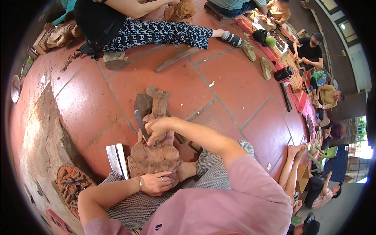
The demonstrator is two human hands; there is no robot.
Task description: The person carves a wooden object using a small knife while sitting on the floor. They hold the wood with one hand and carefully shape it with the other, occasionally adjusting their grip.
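Observation:
A brown wood carving (pixel 150 156) with a rounded, lumpy body and a narrower upright end lies between my legs. My right hand (pixel 157 128) is closed around a dark, slightly curved, narrow tool (pixel 140 124), perhaps a carving blade, whose lower end meets the carving. Flat over the carving's near end rests my left hand (pixel 156 183), its fingers stretched out, a ring and a bracelet on it. Behind the carving's far end sits a dark wooden block (pixel 143 103). White sheets or a booklet (pixel 117 158) stand just left of the carving.
Left of me is a large wooden slab (pixel 43 133) beside a round tray (pixel 62 171) of tools and shavings. Across the tiled floor a person (pixel 156 33) sits near a wood bar (pixel 176 59). Sandals (pixel 266 68) and several people on a red mat (pixel 284 60) are at right.

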